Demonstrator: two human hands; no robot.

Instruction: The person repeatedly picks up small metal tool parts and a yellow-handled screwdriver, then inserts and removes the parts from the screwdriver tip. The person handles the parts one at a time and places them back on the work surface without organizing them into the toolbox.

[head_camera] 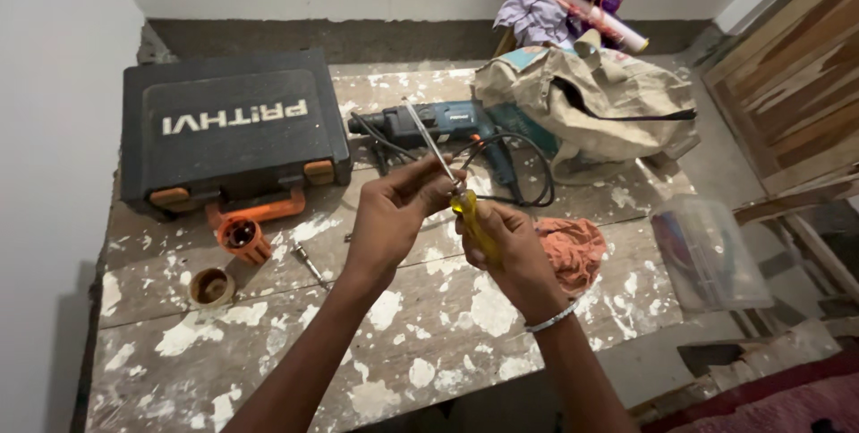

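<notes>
Yellow-handled screwdriver (452,184) is gripped by the right hand (503,243), its fingers wrapped around the handle, while the left hand (394,209) pinches its shaft.

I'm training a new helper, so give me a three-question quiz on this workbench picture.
1. True or false: the right hand grips the yellow handle of the screwdriver.
2. What does the left hand touch? A) the drill B) the screwdriver's shaft C) the case
3. What lies just right of the right hand?

Key: 1 true. 2 B. 3 The orange rag.
</notes>
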